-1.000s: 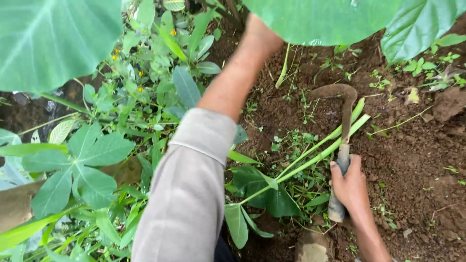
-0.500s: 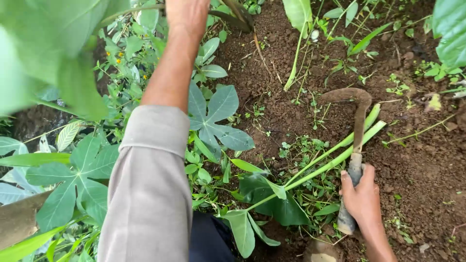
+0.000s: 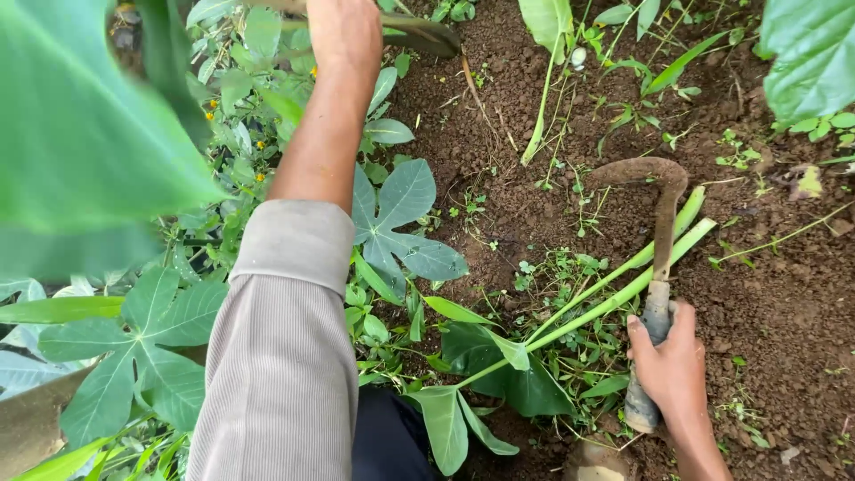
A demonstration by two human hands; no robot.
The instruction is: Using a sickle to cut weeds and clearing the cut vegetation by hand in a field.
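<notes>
Right hand (image 3: 672,361), lower right of frame, is closed around the handle of a sickle (image 3: 657,267); its curved rusty blade rests on bare soil at centre right, lying across two cut green stalks (image 3: 614,285). Left hand (image 3: 343,31), top centre, reaches to a dark stem (image 3: 419,31); grip cannot be made out. Broad leaves (image 3: 89,134) fill the left.
</notes>
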